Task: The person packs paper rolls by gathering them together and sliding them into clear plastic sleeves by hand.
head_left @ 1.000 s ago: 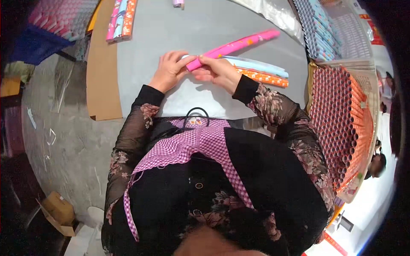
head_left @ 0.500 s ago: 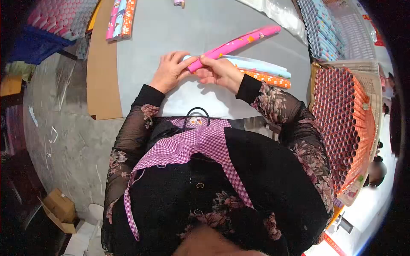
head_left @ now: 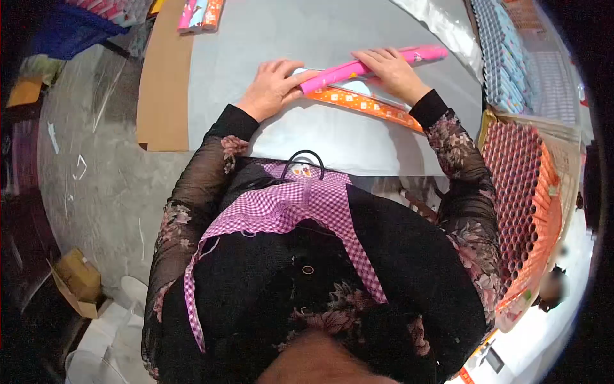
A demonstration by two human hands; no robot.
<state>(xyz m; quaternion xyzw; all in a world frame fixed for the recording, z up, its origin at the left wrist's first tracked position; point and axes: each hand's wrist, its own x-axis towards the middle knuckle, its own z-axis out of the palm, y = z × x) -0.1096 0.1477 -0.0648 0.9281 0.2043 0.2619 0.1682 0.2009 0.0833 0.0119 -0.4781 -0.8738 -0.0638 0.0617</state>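
A pink patterned roll (head_left: 332,75) lies at a slant over the grey tabletop. My left hand (head_left: 274,88) is closed at its near left end, thumb against the roll. My right hand (head_left: 391,72) rests over its middle, fingers wrapped across the top. Beneath and beside the pink roll is an orange patterned roll (head_left: 358,102), pointing down to the right. Between these two, a light blue roll (head_left: 359,87) shows in part; the rest is hidden by the pink roll and my right hand.
Three rolls, pink, blue and orange (head_left: 209,16), lie at the table's back left, near a cardboard strip (head_left: 167,83). Clear plastic (head_left: 444,29) is at the back right. Crates of blue rolls (head_left: 508,64) and orange rolls (head_left: 511,198) stand at the right. Another person (head_left: 554,288) is far right.
My right hand has moved right along the pink roll, from its near end to its middle. My left hand remains at the end. The view has shifted slightly.
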